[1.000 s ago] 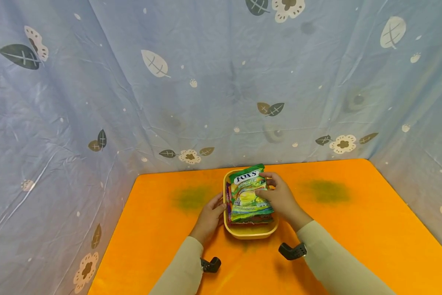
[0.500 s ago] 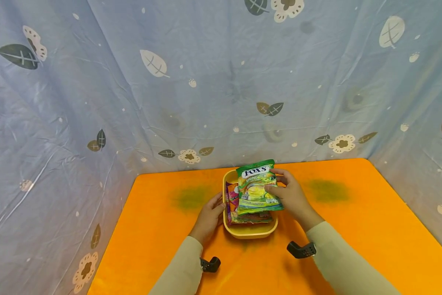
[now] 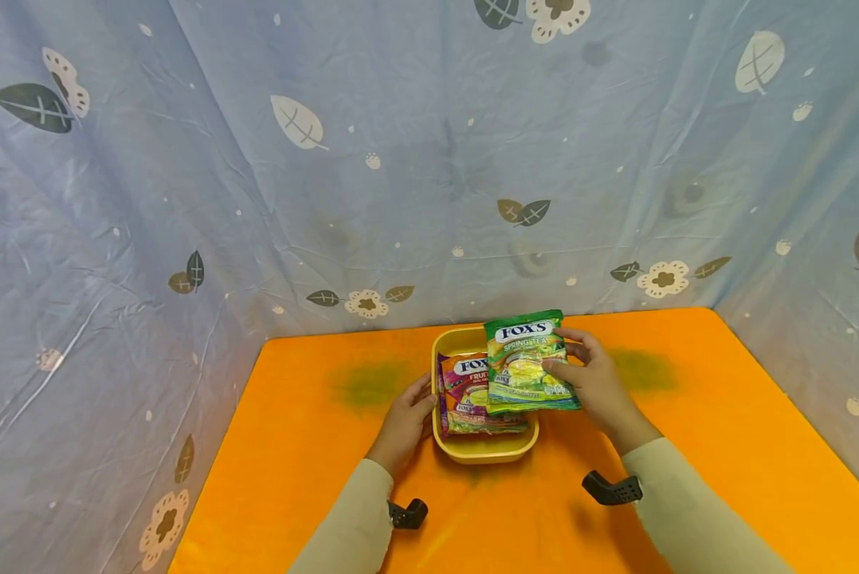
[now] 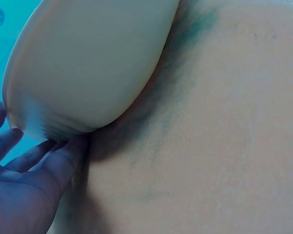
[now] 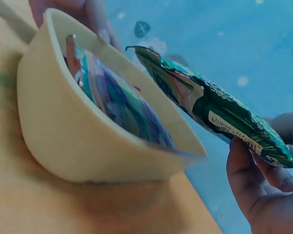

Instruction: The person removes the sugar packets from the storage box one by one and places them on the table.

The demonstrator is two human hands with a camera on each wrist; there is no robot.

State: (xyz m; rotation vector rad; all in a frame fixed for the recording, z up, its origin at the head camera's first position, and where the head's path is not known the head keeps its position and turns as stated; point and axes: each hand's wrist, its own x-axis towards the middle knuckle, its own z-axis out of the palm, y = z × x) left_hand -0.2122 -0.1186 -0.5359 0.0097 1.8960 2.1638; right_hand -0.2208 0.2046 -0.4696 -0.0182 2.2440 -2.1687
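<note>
A green candy bag (image 3: 526,367), lettered FOX'S SPRING TEA, is gripped along its right side by my right hand (image 3: 594,383), thumb across the front. It is raised at the right side of a yellow plastic tub (image 3: 483,458) and covers part of its rim. The right wrist view has the candy bag (image 5: 219,112) edge-on, apart from the tub (image 5: 88,141). Inside the tub lies a red and orange FOX'S candy bag (image 3: 467,399), with a purple edge beside it. My left hand (image 3: 404,418) rests against the tub's left outer wall, fingers extended in the left wrist view.
The tub stands on an orange-covered table (image 3: 315,478) with dark green patches. A blue curtain (image 3: 401,199) printed with leaves and flowers encloses the back and sides. Black wrist devices (image 3: 408,514) hang by both sleeves.
My right hand has lifted the green candy bag off the red one and carried it to the right, uncovering more of the red bag. My left hand stays at the tub.
</note>
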